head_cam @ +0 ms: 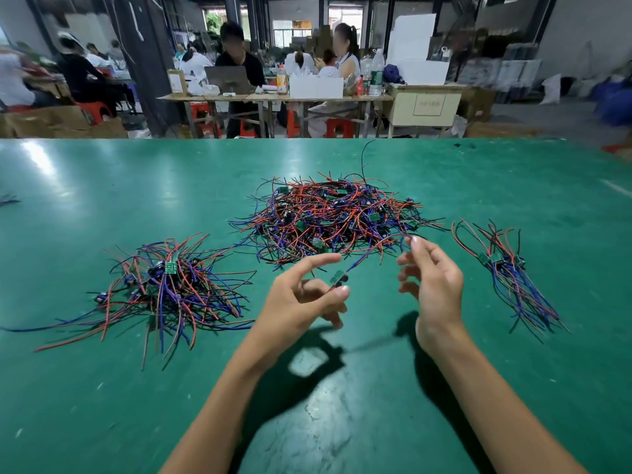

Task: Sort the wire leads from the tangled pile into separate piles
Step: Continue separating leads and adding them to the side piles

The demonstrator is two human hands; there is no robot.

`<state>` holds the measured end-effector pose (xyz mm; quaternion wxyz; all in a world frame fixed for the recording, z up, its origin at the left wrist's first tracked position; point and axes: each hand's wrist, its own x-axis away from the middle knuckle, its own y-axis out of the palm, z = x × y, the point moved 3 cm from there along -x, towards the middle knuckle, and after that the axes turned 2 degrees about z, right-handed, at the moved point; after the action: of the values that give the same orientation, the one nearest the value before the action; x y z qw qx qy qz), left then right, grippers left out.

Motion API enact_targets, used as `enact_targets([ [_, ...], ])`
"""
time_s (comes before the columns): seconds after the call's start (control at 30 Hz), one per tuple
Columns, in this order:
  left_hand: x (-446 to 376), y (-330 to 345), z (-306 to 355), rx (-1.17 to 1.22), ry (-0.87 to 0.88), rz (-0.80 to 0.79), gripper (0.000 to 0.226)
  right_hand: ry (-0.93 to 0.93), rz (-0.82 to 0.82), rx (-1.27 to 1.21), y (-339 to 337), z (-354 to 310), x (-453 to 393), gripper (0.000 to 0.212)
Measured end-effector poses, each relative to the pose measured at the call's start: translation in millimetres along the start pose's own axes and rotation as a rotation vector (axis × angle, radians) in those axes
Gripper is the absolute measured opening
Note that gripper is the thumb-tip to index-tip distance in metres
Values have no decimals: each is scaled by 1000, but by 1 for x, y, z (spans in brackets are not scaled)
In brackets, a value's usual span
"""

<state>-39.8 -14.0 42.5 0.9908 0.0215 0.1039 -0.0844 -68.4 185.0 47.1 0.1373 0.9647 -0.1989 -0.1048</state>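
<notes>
Grips: right hand (pixel 431 281) and left hand (pixel 305 300) pinch wire lead (pixel 355 263), raised before tangled pile (pixel 337 218).

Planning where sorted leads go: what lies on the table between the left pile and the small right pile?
In the head view, between left pile and right pile: both hands holding one lead over bare green table.

You face a glossy green worktable (pixel 102 186); at twelve o'clock, wooden desks (pixel 273 97) with red plastic stools (pixel 338 127), dark steel pillars (pixel 143 56), and bright daylit windows (pixel 292 29) beyond.
</notes>
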Motion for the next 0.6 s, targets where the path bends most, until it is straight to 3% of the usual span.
enact_targets([
  [0.07, -2, -3, -2, -1, -21, 4, 42, 188, 13, -101, -7, 3, -5, 14],
  [0.13, -4, -5, -3, -108, 21, 47, 30, 328, 1, -183, -10, 5, -9, 14],
  [0.27, -4, -5, -5, -180, 100, 146, 23, 483, -30, -400, -9, 11, -10, 13],
  [0.37, -3, -6, -3, -202, 162, 227, 27, 617, -111, -436, -4, 15, -3, 31],
  [0.47, 0, -7, 0, -375, 277, 289, 32, 558, -366, 11, 8, 22, 11, 56],
  [0.53, 4, -4, 3, -606, 444, 241, 36, 426, -429, 127, 17, 25, 18, 52],
  [0.6, 8, 1, 5, -867, 594, 209, 43, 319, -385, 112, 22, 27, 23, 39],
])
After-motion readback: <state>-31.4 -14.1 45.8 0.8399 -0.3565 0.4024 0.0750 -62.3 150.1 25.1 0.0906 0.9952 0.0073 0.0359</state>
